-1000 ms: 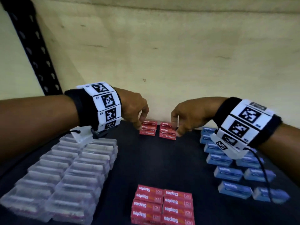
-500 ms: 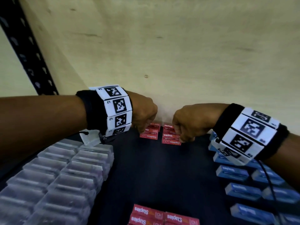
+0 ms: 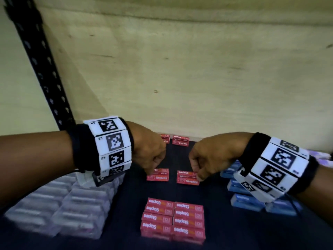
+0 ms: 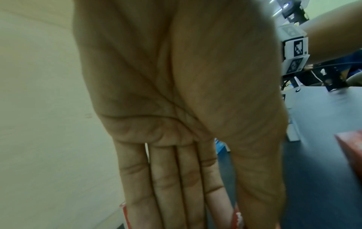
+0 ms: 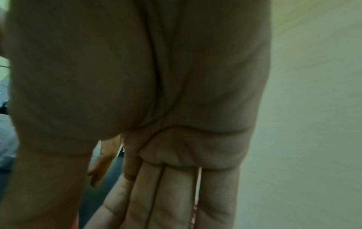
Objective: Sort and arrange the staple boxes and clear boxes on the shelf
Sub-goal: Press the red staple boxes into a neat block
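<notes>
My left hand pinches a small stack of red staple boxes from above on the dark shelf. A little to its right, my right hand pinches a second red stack. In the left wrist view the fingers and thumb straddle a red box. The right wrist view shows mostly palm, with the box almost hidden. Two more red stacks stay at the back wall. A block of several red boxes lies near the front.
Clear plastic boxes fill the left side in rows. Blue staple boxes lie along the right, partly under my right wrist. A black perforated upright stands at the back left, and the plywood back wall closes the shelf.
Both hands have come forward from the back wall, each bringing a red stack toward the front block. Part of each back stack stays behind.
</notes>
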A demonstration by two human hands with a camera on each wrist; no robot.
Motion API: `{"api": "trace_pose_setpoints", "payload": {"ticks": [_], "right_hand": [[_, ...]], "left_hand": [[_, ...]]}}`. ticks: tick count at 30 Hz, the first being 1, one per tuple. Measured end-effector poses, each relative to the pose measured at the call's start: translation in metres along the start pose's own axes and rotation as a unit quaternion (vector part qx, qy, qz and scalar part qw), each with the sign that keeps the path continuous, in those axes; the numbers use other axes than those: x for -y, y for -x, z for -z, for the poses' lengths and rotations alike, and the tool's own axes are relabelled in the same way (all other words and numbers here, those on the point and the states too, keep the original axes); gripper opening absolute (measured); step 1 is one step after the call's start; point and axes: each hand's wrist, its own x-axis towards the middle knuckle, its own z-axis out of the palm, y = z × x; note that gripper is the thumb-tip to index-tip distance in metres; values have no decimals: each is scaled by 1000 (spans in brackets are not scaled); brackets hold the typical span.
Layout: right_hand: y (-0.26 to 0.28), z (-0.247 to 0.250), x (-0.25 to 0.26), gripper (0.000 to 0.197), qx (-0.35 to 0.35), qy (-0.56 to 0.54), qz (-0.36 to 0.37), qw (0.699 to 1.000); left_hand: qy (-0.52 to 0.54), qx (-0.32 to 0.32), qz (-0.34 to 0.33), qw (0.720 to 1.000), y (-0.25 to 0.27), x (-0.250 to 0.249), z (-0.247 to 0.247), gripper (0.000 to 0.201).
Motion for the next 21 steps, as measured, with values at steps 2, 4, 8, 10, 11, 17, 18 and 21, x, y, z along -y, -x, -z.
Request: {"api": "trace_pose_setpoints", "payload": {"ticks": [2, 4, 8, 10, 11, 17, 18, 21], "right_hand": [[13, -7, 5, 18, 6, -1, 1, 1000], [24, -13, 9, 19, 10, -4, 4, 1000], [42, -23, 15, 21, 11, -8, 4, 1000], [47, -27, 17, 23, 13, -14, 4, 1000], [49, -28, 18, 23, 15, -17, 6, 1000], [53, -27, 17, 29, 62, -49, 14, 997], [53, -26, 16, 28, 63, -57, 17, 996], [53, -26, 14, 27, 61, -76, 24, 995]], "left_hand": [[-2, 0, -11, 1000, 11, -8, -5, 16], [-10, -2, -16, 1000, 20, -15, -9, 15], [-5, 13, -7, 1000, 34, -24, -16, 17], [3, 21, -5, 1000, 39, -25, -18, 22], [11, 26, -7, 1000, 40, -25, -19, 23], [72, 64, -23, 995, 49, -22, -23, 35], [69, 64, -27, 995, 49, -22, -23, 35], [65, 68, -33, 995, 49, -24, -21, 35]]}}
